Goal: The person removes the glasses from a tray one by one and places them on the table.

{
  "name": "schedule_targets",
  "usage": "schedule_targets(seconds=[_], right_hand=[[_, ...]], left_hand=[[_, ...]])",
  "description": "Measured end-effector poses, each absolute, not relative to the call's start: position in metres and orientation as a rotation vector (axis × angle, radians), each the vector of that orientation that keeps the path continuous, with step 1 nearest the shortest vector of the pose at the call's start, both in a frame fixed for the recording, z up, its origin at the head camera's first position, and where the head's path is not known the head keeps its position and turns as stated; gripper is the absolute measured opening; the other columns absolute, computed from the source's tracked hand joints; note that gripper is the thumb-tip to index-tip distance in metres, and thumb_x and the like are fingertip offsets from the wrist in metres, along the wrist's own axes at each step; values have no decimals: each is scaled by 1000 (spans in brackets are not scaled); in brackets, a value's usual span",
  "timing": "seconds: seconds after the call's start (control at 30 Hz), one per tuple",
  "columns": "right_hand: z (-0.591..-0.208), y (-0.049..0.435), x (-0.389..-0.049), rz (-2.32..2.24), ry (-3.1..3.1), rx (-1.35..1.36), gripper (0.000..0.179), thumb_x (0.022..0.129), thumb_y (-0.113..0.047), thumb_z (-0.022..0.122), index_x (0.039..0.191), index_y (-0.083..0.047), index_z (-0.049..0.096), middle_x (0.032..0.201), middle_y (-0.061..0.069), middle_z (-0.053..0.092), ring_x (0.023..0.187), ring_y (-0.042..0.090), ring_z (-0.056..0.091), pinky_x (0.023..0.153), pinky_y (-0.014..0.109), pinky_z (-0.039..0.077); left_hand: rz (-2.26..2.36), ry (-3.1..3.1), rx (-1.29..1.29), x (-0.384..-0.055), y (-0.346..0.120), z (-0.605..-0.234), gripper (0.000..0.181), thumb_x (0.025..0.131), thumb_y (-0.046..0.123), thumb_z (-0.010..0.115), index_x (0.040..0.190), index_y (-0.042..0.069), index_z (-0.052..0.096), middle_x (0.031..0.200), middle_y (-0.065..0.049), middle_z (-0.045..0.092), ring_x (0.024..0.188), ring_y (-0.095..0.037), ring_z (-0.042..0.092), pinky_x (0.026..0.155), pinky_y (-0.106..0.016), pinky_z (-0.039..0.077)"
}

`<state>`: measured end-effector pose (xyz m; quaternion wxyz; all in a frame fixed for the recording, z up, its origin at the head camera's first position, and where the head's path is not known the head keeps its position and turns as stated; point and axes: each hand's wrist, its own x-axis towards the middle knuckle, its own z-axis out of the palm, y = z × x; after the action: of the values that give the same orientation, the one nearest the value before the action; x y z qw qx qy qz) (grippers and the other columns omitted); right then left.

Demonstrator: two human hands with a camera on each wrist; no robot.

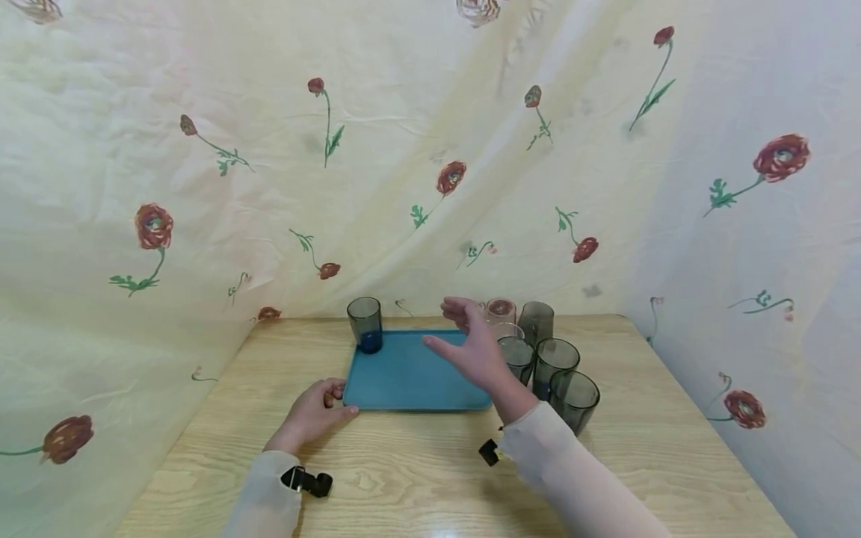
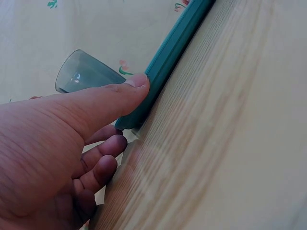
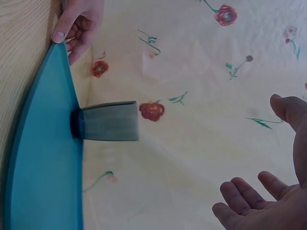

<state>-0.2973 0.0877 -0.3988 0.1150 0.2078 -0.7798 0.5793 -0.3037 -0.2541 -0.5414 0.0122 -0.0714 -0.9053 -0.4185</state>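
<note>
A blue rectangular tray point(image 1: 413, 377) lies on the wooden table. At its near left corner my left hand point(image 1: 311, 416) grips the rim; in the left wrist view the thumb point(image 2: 136, 84) presses the edge while the other fingers curl beside the corner. One smoky grey glass point(image 1: 365, 321) stands upright in the tray's far left corner. Over the tray's right side is my right hand point(image 1: 476, 350), held in the air with thumb and fingers spread apart and nothing between them. Just right of it stand several smoky glasses point(image 1: 575, 400), partly hidden by the hand and forearm.
Clear glasses point(image 1: 501, 310) stand behind the smoky ones, at the back right. The wooden tabletop point(image 1: 397, 478) ends at a flower-patterned cloth point(image 1: 390, 224) that hangs behind and along both sides. A black strap point(image 1: 306, 480) with a small camera is on my left wrist.
</note>
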Motion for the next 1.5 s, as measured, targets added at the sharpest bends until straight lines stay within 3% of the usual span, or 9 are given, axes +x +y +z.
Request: schedule_targets(seconds=[0.27, 0.4, 0.7, 0.87, 1.03, 1.5], right_hand=[[-404, 52, -331, 1794, -2350, 524, 74, 93, -33, 83, 153, -14, 45, 149, 8, 53, 139, 25, 49, 119, 43, 34], [-411, 39, -346, 1841, -2378, 473, 74, 91, -37, 84, 152, -17, 46, 149, 9, 54, 139, 27, 49, 117, 46, 37], [-427, 15, -370, 1891, -2477, 439, 75, 92, -37, 84, 152, -12, 46, 149, 11, 53, 138, 31, 51, 107, 51, 46], [-431, 6, -381, 1869, -2538, 429, 82, 92, -37, 84, 156, -8, 42, 155, 14, 48, 141, 34, 47, 109, 53, 45], [-434, -3, -390, 1849, -2601, 376, 85, 90, -41, 85, 157, -13, 42, 155, 11, 47, 142, 32, 47, 109, 53, 45], [-456, -32, -424, 1792, -2692, 348, 88, 93, -30, 83, 162, -10, 32, 161, 16, 39, 145, 35, 43, 110, 54, 43]], left_hand=[[-1281, -2822, -209, -308, -256, -542, 66, 87, 38, 88, 142, 12, 63, 104, 1, 58, 89, -19, 47, 80, -40, 40], [-1297, -2810, -203, -308, -256, -542, 65, 87, 37, 88, 141, 12, 64, 104, 1, 58, 89, -18, 48, 81, -40, 40], [-1288, -2831, -186, -299, -254, -542, 63, 88, 36, 87, 140, 10, 64, 105, 1, 58, 91, -18, 48, 81, -40, 41], [-1289, -2811, -199, -303, -254, -541, 64, 87, 36, 89, 140, 10, 64, 105, 1, 59, 90, -18, 48, 81, -39, 41], [-1281, -2808, -224, -306, -256, -542, 63, 87, 35, 89, 139, 9, 65, 105, 1, 60, 88, -18, 48, 79, -39, 41], [-1335, -2793, -232, -307, -256, -543, 64, 87, 34, 89, 139, 7, 65, 108, -1, 62, 89, -19, 49, 80, -38, 42]])
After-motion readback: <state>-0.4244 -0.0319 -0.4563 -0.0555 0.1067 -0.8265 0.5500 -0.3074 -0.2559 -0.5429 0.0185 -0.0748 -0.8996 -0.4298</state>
